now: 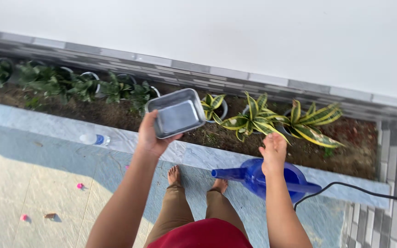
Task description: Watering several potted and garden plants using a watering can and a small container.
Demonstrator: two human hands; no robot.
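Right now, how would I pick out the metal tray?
Start at the long planter bed below the white wall. Over its middle, the left hand holds up a shallow rectangular metal tray. It is the only shiny grey thing there; the watering can is blue.

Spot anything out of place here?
Yes. A plastic bottle lies on its side on the ledge, and small pink bits dot the floor. The left hand holds a metal tray; the right hand hovers over the blue watering can.
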